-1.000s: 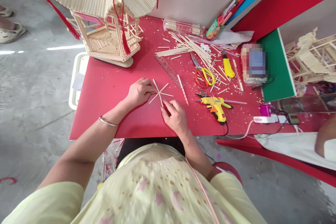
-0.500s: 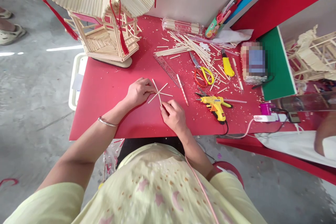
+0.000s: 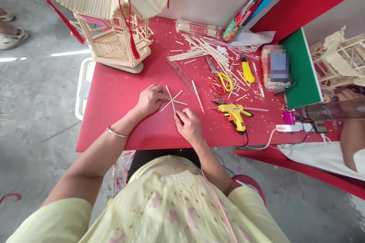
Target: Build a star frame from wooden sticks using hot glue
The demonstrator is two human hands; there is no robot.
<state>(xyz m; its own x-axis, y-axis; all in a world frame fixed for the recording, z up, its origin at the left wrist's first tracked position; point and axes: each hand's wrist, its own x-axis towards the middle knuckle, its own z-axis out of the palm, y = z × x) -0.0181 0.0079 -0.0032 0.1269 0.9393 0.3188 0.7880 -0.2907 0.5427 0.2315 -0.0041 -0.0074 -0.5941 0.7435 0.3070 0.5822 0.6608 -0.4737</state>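
Thin wooden sticks crossing at one centre form a star (image 3: 172, 100) over the red table. My left hand (image 3: 153, 100) is closed on the star's left arm, thumb and fingers pinched together. At the lower arm, my right hand (image 3: 188, 124) pinches the stick's end between thumb and forefinger. Just right of the star lies a red-and-white pencil-like stick (image 3: 198, 97), and behind it a clear ruler (image 3: 182, 76). A yellow glue gun (image 3: 234, 115) rests to the right of my right hand.
A stick-built pavilion model (image 3: 114, 41) with red tassels stands at the back left. Scissors (image 3: 219, 78), a yellow utility knife (image 3: 247, 69) and loose sticks (image 3: 211, 51) lie behind. A power strip (image 3: 293, 127) with cables sits at the right; another person's arm (image 3: 352, 140) shows beyond.
My hands and the stick star hold practically the same position. At the far right, the other person's arm has shifted slightly, and a hand now shows near the second stick model.
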